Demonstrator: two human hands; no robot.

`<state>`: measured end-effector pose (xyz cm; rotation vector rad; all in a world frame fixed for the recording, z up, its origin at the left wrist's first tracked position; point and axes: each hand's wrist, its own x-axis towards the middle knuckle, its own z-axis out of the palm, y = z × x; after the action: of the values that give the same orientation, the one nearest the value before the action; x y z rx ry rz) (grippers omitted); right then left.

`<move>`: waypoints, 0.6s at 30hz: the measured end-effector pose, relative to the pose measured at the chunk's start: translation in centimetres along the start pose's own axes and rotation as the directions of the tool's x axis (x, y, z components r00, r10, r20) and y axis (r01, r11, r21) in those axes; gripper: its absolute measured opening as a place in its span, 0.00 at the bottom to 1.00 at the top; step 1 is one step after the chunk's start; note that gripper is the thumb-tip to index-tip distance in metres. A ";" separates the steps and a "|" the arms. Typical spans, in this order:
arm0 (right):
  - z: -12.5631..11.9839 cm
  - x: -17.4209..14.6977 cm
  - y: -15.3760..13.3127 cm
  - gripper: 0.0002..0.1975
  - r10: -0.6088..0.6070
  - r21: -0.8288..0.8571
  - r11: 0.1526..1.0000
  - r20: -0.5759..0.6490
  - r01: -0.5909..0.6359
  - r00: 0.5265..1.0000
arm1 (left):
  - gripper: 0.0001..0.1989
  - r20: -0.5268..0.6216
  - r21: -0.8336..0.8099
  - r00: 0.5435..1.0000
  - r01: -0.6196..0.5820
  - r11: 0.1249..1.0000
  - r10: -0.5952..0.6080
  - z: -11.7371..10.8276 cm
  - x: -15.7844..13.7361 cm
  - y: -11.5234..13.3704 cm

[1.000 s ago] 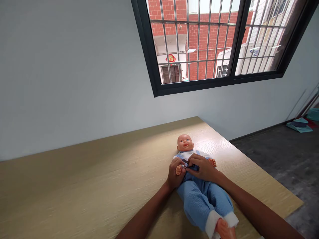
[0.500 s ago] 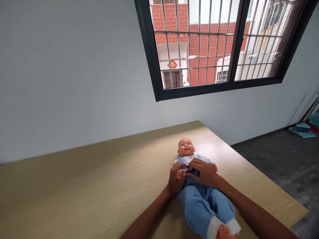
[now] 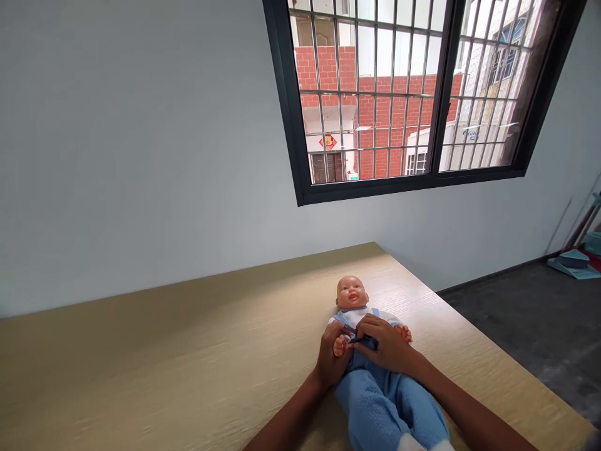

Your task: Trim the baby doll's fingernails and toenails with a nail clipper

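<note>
A baby doll [image 3: 370, 388] in blue overalls and a white-sleeved top lies on its back on the table, its bald head towards the wall. My left hand [image 3: 331, 351] is closed around one small hand of the doll [image 3: 339, 346], at the left side of its chest. Over the chest, my right hand [image 3: 382, 341] has its fingers pinched on a small dark object [image 3: 369, 342] that reaches towards my left hand. Its kind is hard to make out, as my fingers cover much of it. The doll's other hand [image 3: 404, 333] sticks out beyond my right hand.
The wooden table [image 3: 164, 363] runs along a pale wall [image 3: 141, 156], with its right edge close to the doll. A dark-framed window [image 3: 366, 191] with metal bars is above. Dark floor [image 3: 507, 313] lies to the right, with a blue dustpan [image 3: 575, 263] by the wall.
The whole view has tilted up slightly, so the doll, table and window sit lower in the picture. Both hands keep nearly the same place and hold on the doll.
</note>
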<state>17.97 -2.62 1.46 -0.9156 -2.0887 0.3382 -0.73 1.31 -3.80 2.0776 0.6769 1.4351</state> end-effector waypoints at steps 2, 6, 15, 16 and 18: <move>0.1 0.0 0.0 0.08 0.002 -0.005 1.000 -0.001 -0.002 1.000 | 0.13 0.000 -0.019 1.000 0.004 1.000 -0.004 0.0 -0.2 -0.3; 0.3 -0.2 0.1 0.05 0.017 -0.021 1.000 0.004 -0.017 1.000 | 0.11 -0.034 0.000 0.999 -0.018 1.000 0.018 0.0 -0.6 -1.0; 0.4 -0.2 -0.1 0.03 0.043 -0.012 0.999 0.017 -0.043 0.999 | 0.12 -0.073 0.015 0.997 0.012 1.000 -0.011 0.0 -1.0 -1.7; 0.3 -0.2 -0.1 0.03 0.045 -0.007 0.999 0.017 -0.045 0.999 | 0.11 -0.076 0.015 0.997 0.026 1.000 -0.024 0.0 -1.0 -1.6; 0.3 -0.1 -0.2 0.03 0.049 -0.002 0.999 0.019 -0.049 0.999 | 0.11 -0.077 0.013 0.996 0.043 0.999 -0.042 -0.1 -0.9 -1.5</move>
<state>17.68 -2.83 1.27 -0.9692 -2.0862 0.3725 -1.23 1.81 -5.39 2.0155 0.7594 1.4963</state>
